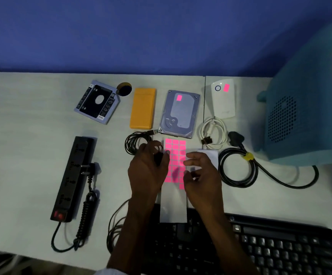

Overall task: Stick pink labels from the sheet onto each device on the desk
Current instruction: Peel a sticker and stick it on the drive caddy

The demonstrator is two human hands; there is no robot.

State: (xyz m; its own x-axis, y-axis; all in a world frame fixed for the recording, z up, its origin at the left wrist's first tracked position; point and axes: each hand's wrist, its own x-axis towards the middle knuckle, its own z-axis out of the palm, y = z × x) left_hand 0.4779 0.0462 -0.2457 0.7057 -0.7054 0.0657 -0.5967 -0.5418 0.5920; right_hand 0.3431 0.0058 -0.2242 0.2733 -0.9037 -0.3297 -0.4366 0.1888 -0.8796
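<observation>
Head view, looking down on a pale desk [32, 120] backed by a blue wall [141, 32]. At centre lies the label sheet [174, 161], its upper part a grid of pink labels, its lower part bare backing that overlaps the top edge of a black keyboard [260, 247] at 5 o'clock. The left hand [148, 171] rests on the sheet's left edge, fingers curled loosely with the tips touching the pink grid; whether it pinches a label cannot be told. The right hand [201, 175] lies on the sheet's right side, fingers bent and partly spread, pressing on the paper rather than grasping anything visible. At 12 o'clock from the sheet, a hard drive [179, 116] carries one pink label near its top. At 1 o'clock, a white device [223, 102] also bears a pink label beside its ring mark, with a coiled white cable [213, 133] just below it. At 11 o'clock stand an orange case [143, 111] and, farther left, a drive caddy [97, 102], both unlabelled. At 9 o'clock lies a black power strip [73, 175], unlabelled. A coiled black cable [238, 167] lies at 3 o'clock, beside a teal fan housing [300, 116].
</observation>
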